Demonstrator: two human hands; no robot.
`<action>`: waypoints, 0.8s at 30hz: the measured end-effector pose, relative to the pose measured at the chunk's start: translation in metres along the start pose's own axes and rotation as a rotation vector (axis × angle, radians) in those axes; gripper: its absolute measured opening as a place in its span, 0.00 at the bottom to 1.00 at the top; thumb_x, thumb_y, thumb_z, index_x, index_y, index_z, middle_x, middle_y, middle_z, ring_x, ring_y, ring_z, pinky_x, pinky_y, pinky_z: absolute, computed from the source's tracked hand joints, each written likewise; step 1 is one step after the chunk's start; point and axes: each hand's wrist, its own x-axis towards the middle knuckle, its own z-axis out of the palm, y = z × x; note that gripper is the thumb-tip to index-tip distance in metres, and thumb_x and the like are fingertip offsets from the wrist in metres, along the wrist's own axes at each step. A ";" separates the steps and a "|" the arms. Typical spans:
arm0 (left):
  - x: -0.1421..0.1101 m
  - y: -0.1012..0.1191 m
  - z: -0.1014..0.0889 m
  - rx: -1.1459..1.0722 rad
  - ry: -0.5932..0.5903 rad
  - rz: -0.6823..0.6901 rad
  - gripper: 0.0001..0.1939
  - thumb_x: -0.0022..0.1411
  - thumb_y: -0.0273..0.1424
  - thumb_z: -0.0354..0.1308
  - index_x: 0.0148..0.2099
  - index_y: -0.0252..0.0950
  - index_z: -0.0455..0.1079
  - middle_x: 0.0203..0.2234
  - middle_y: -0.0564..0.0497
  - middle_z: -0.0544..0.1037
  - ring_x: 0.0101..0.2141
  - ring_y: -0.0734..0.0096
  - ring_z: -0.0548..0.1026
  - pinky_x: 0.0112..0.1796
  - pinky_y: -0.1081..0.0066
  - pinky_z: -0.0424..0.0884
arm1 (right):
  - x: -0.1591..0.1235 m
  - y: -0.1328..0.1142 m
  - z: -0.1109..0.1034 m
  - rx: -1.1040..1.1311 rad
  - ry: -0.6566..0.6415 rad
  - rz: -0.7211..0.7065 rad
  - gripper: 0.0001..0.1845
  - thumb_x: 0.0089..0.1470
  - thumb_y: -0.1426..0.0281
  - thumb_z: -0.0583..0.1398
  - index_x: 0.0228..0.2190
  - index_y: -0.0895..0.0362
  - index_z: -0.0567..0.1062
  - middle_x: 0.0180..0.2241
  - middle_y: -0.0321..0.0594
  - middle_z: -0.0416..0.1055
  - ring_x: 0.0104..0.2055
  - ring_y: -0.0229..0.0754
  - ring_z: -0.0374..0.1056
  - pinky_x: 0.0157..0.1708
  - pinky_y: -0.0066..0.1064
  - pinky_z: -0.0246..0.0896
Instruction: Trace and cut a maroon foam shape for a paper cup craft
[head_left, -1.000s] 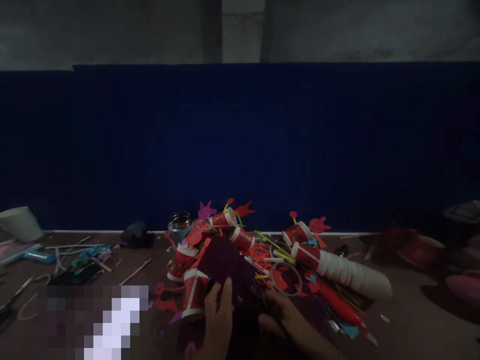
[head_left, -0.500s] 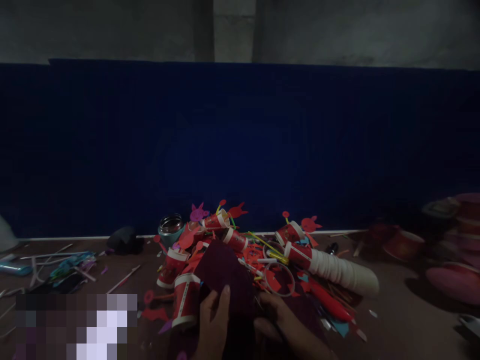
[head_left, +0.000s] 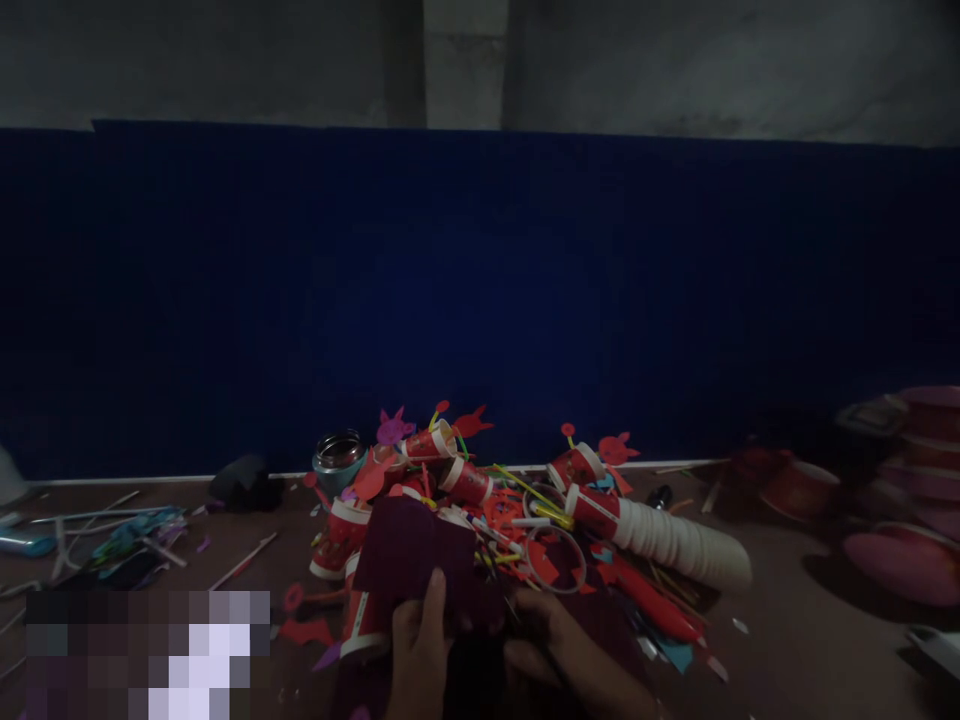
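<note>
At the bottom middle, my left hand (head_left: 418,645) grips a sheet of dark purple paper (head_left: 409,555), thumb on top of it. My right hand (head_left: 551,640) is closed beside it on the paper's lower right part; whatever else it holds is too dark to make out. Just behind the sheet lies a heap of red paper cups (head_left: 465,480), red and pink paper cut-outs (head_left: 472,422) and coloured straws (head_left: 532,495). A red cup (head_left: 358,625) stands right by my left hand.
A lying stack of white cups (head_left: 679,545) stretches right of the heap. A small metal tin (head_left: 339,455) and a dark object (head_left: 244,482) sit at the back. Sticks and scraps (head_left: 127,530) lie left, pink and red bowls (head_left: 907,565) right. A blue wall panel (head_left: 480,300) closes the back.
The purple sheet has swung left and now covers more of the red cups. My left hand has shifted slightly left and down. The view has drifted a little.
</note>
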 end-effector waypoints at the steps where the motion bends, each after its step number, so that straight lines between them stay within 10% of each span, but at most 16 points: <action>1: 0.000 -0.001 0.000 0.008 -0.007 -0.015 0.24 0.40 0.55 0.59 0.20 0.37 0.65 0.17 0.55 0.66 0.21 0.72 0.65 0.27 0.70 0.64 | 0.001 0.003 0.000 -0.010 -0.012 -0.014 0.15 0.41 0.62 0.65 0.30 0.58 0.73 0.28 0.36 0.70 0.30 0.38 0.64 0.33 0.28 0.61; 12: -0.008 0.005 0.008 0.183 -0.236 0.059 0.29 0.41 0.59 0.55 0.12 0.39 0.53 0.10 0.60 0.53 0.16 0.78 0.53 0.20 0.72 0.56 | 0.003 0.018 0.005 -0.055 0.076 -0.089 0.21 0.43 0.56 0.63 0.33 0.58 0.70 0.27 0.37 0.68 0.22 0.34 0.62 0.23 0.26 0.60; 24: -0.008 0.005 0.007 0.031 -0.152 -0.031 0.26 0.40 0.54 0.60 0.15 0.37 0.59 0.11 0.59 0.60 0.17 0.76 0.60 0.23 0.73 0.62 | 0.003 0.006 0.011 0.035 0.099 -0.041 0.28 0.37 0.50 0.64 0.36 0.57 0.73 0.24 0.36 0.69 0.25 0.37 0.63 0.27 0.29 0.62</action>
